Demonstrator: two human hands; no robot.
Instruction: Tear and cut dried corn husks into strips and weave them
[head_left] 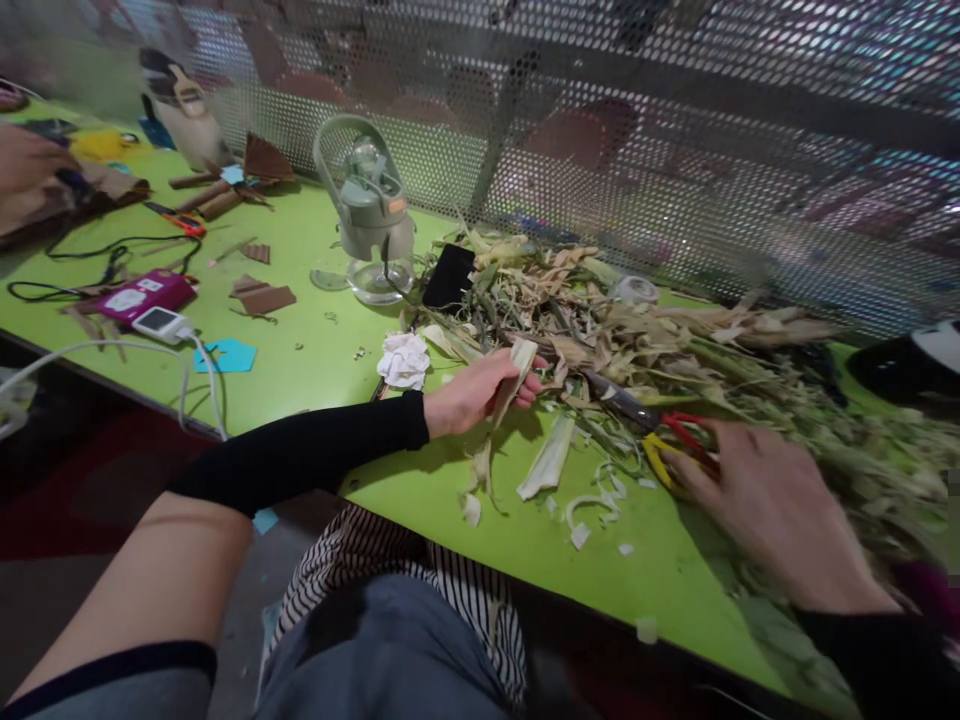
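Note:
My left hand (480, 392) is closed around a pale strip of corn husk (516, 372) that hangs down over the green table (315, 350). My right hand (772, 510) lies with fingers stretched out, its fingertips touching the red and yellow handles of a pair of scissors (664, 432) on the table. The scissors' blades point up and left into a big heap of dried husks and leaves (645, 340). Cut husk scraps (551, 462) lie between my hands.
A small desk fan (367, 210) stands behind a crumpled white tissue (403, 360) and a black phone (448, 276). Left lie a pink power bank (146, 293) with cables, brown card pieces (262, 297), a blue paper shape (227, 355). Perforated metal screen (600, 130) closes the back.

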